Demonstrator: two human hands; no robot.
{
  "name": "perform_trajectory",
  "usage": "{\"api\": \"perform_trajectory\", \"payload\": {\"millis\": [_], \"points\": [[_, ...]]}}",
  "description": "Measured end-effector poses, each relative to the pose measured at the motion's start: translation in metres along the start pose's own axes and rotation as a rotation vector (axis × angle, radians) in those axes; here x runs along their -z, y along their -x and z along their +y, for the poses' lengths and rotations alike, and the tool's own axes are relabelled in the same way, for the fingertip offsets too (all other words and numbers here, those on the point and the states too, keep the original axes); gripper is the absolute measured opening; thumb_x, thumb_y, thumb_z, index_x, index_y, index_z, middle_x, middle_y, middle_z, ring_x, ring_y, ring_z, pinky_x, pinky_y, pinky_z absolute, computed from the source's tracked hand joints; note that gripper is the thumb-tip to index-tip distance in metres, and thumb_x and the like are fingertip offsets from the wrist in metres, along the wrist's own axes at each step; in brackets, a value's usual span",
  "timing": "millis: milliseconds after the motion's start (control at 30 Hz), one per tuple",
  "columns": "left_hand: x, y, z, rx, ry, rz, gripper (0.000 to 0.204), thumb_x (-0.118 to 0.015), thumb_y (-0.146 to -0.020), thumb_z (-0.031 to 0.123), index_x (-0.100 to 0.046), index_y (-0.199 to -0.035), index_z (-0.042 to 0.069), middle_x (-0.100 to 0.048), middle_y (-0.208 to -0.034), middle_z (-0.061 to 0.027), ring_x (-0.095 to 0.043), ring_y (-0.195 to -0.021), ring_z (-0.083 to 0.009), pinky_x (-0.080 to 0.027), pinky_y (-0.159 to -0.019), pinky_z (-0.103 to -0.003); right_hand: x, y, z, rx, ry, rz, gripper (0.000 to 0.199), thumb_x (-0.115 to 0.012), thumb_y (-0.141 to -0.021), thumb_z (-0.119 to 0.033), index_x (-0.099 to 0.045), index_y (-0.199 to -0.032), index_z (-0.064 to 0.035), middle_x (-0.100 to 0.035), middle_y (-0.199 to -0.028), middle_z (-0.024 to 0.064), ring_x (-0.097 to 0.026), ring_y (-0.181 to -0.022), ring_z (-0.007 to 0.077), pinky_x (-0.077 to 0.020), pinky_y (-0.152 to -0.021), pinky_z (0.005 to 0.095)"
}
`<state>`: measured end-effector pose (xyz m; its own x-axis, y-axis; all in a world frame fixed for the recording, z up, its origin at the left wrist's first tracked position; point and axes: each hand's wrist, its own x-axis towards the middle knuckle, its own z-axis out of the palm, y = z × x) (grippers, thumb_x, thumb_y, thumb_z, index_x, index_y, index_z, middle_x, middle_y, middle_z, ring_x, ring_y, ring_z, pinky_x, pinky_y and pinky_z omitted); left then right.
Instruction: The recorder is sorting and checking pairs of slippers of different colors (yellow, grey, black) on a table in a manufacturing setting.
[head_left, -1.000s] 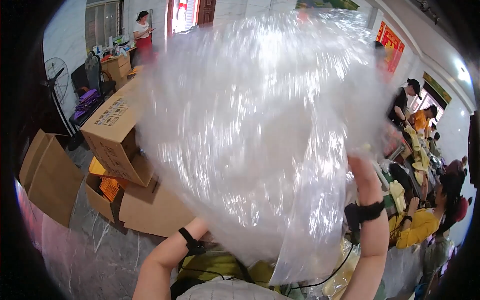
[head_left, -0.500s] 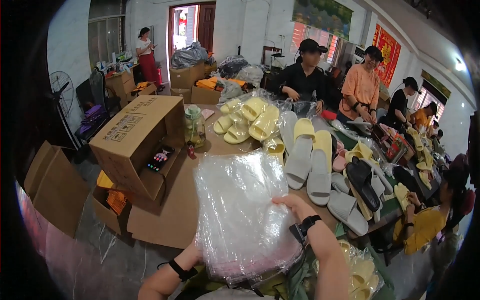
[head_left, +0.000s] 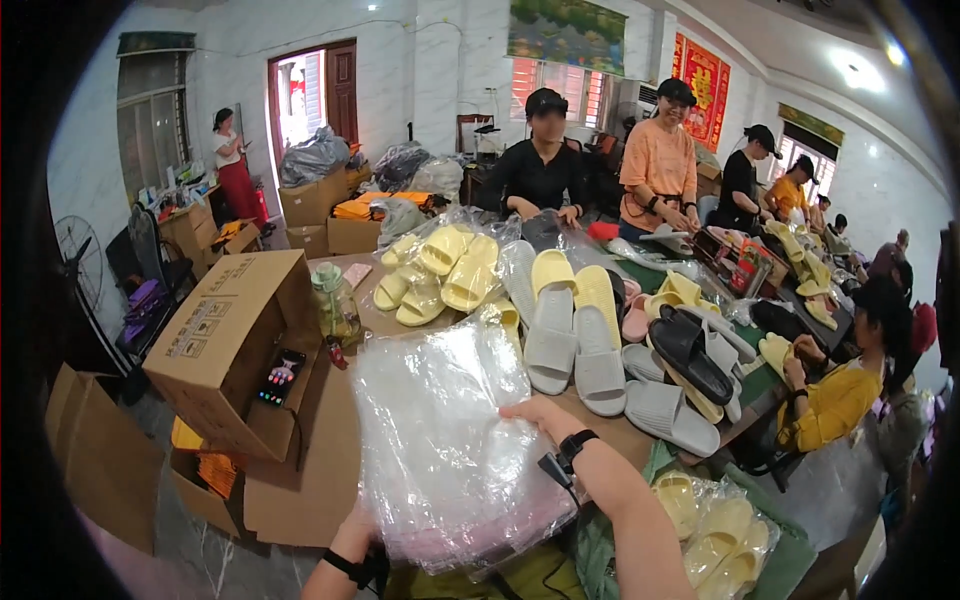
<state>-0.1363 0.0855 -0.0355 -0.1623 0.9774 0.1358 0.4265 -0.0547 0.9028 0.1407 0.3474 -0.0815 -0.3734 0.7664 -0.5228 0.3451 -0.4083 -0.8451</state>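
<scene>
A stack of clear plastic bags (head_left: 440,440), pinkish along its lower edge, lies in front of me, reaching over the table's near edge. My right hand (head_left: 532,413) is closed at the stack's right side, its fingertips pinching the film. At the lower left, my left hand (head_left: 357,528) grips the stack's edge; most of its fingers are hidden behind the film. Just beyond the bags sit pale yellow slippers (head_left: 470,280) wrapped in clear plastic. To their right, unwrapped grey slippers (head_left: 549,345) lie beside a black slipper (head_left: 690,355).
An open cardboard box (head_left: 220,310) stands on its side at left, a lit phone (head_left: 281,377) inside. Next to it is a glass jar (head_left: 336,310). Bagged yellow slippers (head_left: 722,535) lie at lower right. Co-workers, including one in a yellow top (head_left: 835,405), surround the slipper-covered tables.
The whole view has swung to the right, so the room and table appear farther left. Both hands keep their hold on the bag stack, which looks little changed.
</scene>
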Motion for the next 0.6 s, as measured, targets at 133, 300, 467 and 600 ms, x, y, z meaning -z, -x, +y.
{"api": "perform_trajectory", "payload": {"millis": [133, 300, 467, 600], "points": [[0.014, 0.046, -0.041, 0.04, 0.049, -0.012, 0.054, -0.072, -0.081, 0.021, -0.059, -0.131, 0.006, -0.065, -0.124, -0.0213, -0.062, -0.114, -0.0359, -0.049, -0.099, -0.04, 0.005, -0.013, 0.024, 0.145, 0.035, 0.088, 0.056, -0.089, -0.075, -0.023, -0.068, -0.121, 0.0022, -0.072, -0.112, 0.0125, -0.068, -0.097, 0.0238, -0.053, -0.085, 0.0362], [0.038, 0.044, -0.051, 0.219, -0.066, 0.183, 0.043, -0.052, -0.094, 0.014, -0.055, -0.135, 0.002, -0.064, -0.125, -0.0228, -0.062, -0.118, -0.0338, -0.047, -0.1, -0.041, 0.0, -0.011, 0.033, 0.357, 0.148, 0.229, 0.071, -0.089, -0.068, -0.043, -0.067, -0.112, 0.009, -0.071, -0.105, 0.0181, -0.068, -0.091, 0.0251, -0.0536, -0.082, 0.0346], [0.023, 0.034, 0.023, -0.064, -0.231, 0.152, 0.056, -0.056, -0.095, 0.025, -0.044, -0.147, 0.005, -0.037, -0.154, -0.025, -0.037, -0.142, -0.0402, -0.034, -0.114, -0.043, 0.001, 0.037, -0.011, 0.282, 0.429, 0.586, 0.132, -0.085, -0.064, -0.062, -0.017, -0.151, 0.0118, -0.044, -0.142, 0.0355, -0.048, -0.132, 0.0423, -0.0434, -0.107, 0.0416], [0.017, 0.039, 0.024, -0.08, -0.668, -0.078, 0.067, -0.068, -0.088, 0.04, -0.05, -0.142, 0.004, -0.033, -0.157, -0.0255, -0.034, -0.141, -0.0478, -0.033, -0.115, -0.049, -0.003, 0.067, -0.028, 0.314, 0.581, 0.574, 0.138, -0.085, -0.063, -0.064, -0.012, -0.153, 0.0097, -0.039, -0.146, 0.0354, -0.041, -0.137, 0.0431, -0.0374, -0.112, 0.0434]]}}
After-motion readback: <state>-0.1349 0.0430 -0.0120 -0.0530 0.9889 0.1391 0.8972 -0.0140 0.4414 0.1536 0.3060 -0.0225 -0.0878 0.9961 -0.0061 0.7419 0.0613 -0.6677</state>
